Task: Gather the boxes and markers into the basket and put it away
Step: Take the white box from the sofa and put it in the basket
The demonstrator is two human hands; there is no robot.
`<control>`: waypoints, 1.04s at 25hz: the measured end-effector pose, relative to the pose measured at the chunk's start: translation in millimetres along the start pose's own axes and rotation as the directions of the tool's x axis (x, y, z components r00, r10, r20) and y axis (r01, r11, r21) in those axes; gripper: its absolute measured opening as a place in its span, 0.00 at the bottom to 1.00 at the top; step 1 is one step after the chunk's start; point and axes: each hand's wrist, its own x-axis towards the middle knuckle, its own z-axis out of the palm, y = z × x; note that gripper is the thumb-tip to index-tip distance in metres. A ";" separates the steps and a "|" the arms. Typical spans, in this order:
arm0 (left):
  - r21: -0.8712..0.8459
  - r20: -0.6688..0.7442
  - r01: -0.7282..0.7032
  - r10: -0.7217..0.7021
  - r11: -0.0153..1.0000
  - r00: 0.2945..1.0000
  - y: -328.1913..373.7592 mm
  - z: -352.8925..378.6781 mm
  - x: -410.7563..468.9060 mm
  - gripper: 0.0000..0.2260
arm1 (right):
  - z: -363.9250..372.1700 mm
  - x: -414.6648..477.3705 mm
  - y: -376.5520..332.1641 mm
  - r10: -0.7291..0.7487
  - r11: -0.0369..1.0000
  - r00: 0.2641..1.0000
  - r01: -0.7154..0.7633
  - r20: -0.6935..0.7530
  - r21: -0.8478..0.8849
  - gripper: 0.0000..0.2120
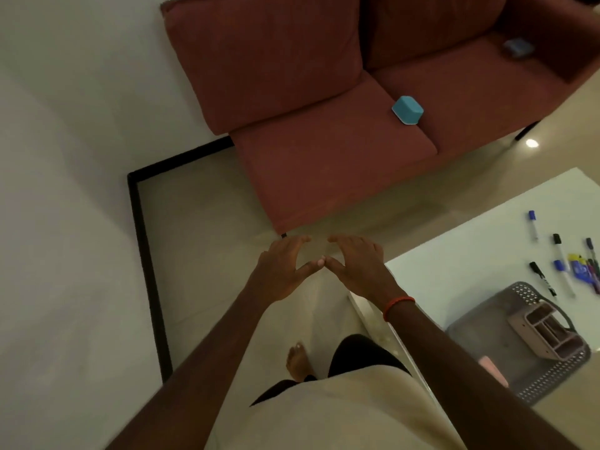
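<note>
A grey perforated basket (480, 339) stands on the white table (470, 248) at the right, with a brown divided organiser (542, 334) and a pink item (492, 368) inside. Several markers (558, 264) lie loose on the table beyond the basket. A small blue box (408, 109) rests on the red sofa's seat, and a second bluish box (518, 47) sits blurred at the sofa's far right. My left hand (284, 266) and my right hand (357, 264) are held out above the floor, fingers spread, thumbs touching, both empty.
The red sofa (324, 164) stands ahead against the white wall. A black baseboard (146, 248) runs along the wall on the left. My bare foot (297, 360) is on the glossy tiled floor between the wall and the table.
</note>
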 end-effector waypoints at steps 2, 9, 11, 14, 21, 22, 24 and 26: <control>0.018 0.004 -0.039 0.039 0.999 0.999 -0.7 -9.0 24.3 0.31 | -4.8 11.9 0.1 0.054 0.999 0.998 -0.054 -0.015 0.005 0.24; 0.084 -0.005 -0.145 0.146 0.986 0.989 7.2 -34.0 132.4 0.29 | -32.5 83.7 19.5 0.189 0.982 0.979 -0.188 -0.070 0.017 0.26; 0.100 0.018 -0.160 0.158 0.982 0.987 11.4 -39.0 166.9 0.28 | -42.0 111.3 28.8 0.208 0.978 0.975 -0.206 -0.083 0.026 0.25; 0.176 0.035 -0.172 0.169 0.969 0.985 17.9 -47.0 217.2 0.27 | -57.6 154.1 41.4 0.233 0.972 0.968 -0.229 -0.091 0.047 0.25; 0.172 0.031 -0.207 0.205 0.963 0.978 40.9 -58.5 319.5 0.25 | -93.0 238.5 75.6 0.232 0.970 0.968 -0.224 -0.091 0.090 0.22; 0.160 0.026 -0.222 0.221 0.962 0.975 45.7 -57.5 330.1 0.24 | -96.8 246.5 80.3 0.237 0.968 0.967 -0.228 -0.096 0.102 0.21; 0.168 0.024 -0.256 0.255 0.952 0.967 56.6 -56.3 354.2 0.24 | -104.2 262.7 91.8 0.263 0.960 0.959 -0.250 -0.101 0.125 0.21; 0.192 0.050 -0.277 0.273 0.941 0.961 63.7 -54.4 381.8 0.24 | -110.6 279.0 104.3 0.297 0.948 0.949 -0.280 -0.106 0.152 0.22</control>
